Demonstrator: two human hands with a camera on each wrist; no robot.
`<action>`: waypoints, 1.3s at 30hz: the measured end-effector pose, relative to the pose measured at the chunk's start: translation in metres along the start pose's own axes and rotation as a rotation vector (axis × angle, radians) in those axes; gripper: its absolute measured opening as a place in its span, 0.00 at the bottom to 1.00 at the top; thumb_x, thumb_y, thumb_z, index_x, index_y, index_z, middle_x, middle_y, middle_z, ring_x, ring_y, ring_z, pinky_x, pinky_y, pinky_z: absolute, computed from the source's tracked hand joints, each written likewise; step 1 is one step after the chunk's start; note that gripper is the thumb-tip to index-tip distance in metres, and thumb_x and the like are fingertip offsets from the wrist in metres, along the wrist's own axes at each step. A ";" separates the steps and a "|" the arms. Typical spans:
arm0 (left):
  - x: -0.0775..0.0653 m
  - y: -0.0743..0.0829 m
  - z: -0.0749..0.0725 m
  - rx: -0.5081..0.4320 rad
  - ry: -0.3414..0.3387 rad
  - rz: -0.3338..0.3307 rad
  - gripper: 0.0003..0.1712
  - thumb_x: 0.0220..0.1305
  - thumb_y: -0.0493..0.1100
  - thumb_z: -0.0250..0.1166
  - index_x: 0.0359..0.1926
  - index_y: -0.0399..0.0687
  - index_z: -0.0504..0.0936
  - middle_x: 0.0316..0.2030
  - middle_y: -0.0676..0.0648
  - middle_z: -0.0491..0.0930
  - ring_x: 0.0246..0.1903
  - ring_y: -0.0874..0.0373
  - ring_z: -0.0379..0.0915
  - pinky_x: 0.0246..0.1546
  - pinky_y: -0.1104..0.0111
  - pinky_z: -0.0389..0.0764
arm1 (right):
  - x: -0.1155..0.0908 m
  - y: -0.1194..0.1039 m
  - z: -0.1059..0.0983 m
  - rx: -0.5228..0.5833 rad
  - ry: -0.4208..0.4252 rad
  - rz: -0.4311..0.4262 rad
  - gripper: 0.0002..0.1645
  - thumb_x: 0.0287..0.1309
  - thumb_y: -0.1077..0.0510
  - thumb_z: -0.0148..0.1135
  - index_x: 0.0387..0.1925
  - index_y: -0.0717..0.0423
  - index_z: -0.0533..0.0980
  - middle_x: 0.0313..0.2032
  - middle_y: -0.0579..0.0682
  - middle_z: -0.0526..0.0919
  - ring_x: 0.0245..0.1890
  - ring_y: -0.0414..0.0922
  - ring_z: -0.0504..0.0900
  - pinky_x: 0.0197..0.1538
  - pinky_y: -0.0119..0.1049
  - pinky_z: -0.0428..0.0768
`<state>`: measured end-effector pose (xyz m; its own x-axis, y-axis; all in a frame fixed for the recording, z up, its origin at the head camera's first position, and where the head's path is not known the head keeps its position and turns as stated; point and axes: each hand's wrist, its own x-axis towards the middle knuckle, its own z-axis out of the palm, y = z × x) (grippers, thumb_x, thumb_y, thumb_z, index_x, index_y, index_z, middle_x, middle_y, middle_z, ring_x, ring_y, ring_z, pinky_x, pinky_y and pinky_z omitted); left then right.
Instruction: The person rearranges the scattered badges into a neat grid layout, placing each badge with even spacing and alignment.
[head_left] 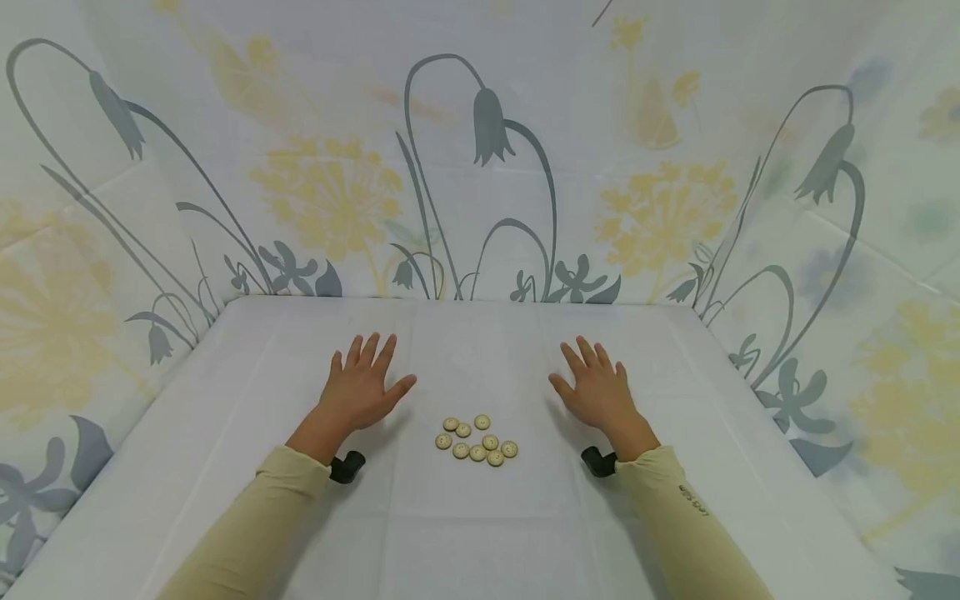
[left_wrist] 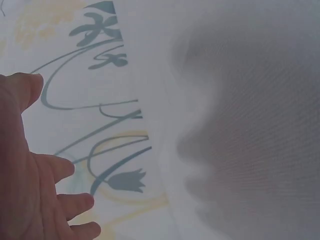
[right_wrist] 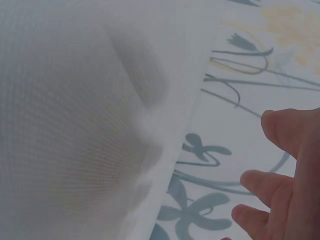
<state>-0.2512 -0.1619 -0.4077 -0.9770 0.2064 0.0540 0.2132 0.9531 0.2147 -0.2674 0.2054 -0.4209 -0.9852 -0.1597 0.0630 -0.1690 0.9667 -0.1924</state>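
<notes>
Buttons (head_left: 477, 452) lie on white cloth (head_left: 465, 550) before floral backdrop (head_left: 667, 208).

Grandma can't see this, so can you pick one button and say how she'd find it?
On the white table, look between the left hand and the right hand. Pale buttons lie there in a loose group. Take the rightmost button: all the others lie to its left.

Both sleeves (head_left: 243, 521) are beige, the right one bearing dark lettering (head_left: 693, 500), and the wrist cameras (head_left: 348, 467) black.
</notes>
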 end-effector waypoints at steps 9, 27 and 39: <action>-0.004 0.010 0.009 -0.017 0.007 0.044 0.43 0.70 0.64 0.48 0.76 0.46 0.50 0.73 0.35 0.52 0.73 0.34 0.43 0.67 0.36 0.48 | -0.002 -0.008 0.007 0.027 0.062 -0.045 0.36 0.68 0.39 0.49 0.71 0.50 0.60 0.73 0.60 0.55 0.72 0.65 0.52 0.63 0.69 0.59; -0.005 0.025 0.026 -0.065 0.076 0.151 0.36 0.69 0.58 0.55 0.69 0.42 0.64 0.64 0.37 0.69 0.65 0.39 0.64 0.61 0.44 0.66 | -0.002 -0.025 0.016 0.105 0.061 -0.113 0.30 0.64 0.43 0.56 0.63 0.52 0.70 0.63 0.60 0.70 0.64 0.62 0.68 0.59 0.60 0.70; -0.002 0.037 0.030 -0.129 0.075 0.166 0.22 0.67 0.51 0.58 0.56 0.44 0.78 0.55 0.41 0.79 0.57 0.43 0.73 0.56 0.50 0.73 | 0.002 -0.038 0.018 0.181 -0.014 -0.109 0.26 0.64 0.45 0.57 0.59 0.53 0.73 0.56 0.56 0.76 0.56 0.56 0.74 0.55 0.52 0.75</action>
<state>-0.2418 -0.1200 -0.4294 -0.9263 0.3360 0.1706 0.3746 0.8703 0.3198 -0.2634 0.1646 -0.4307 -0.9608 -0.2655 0.0799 -0.2763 0.8919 -0.3581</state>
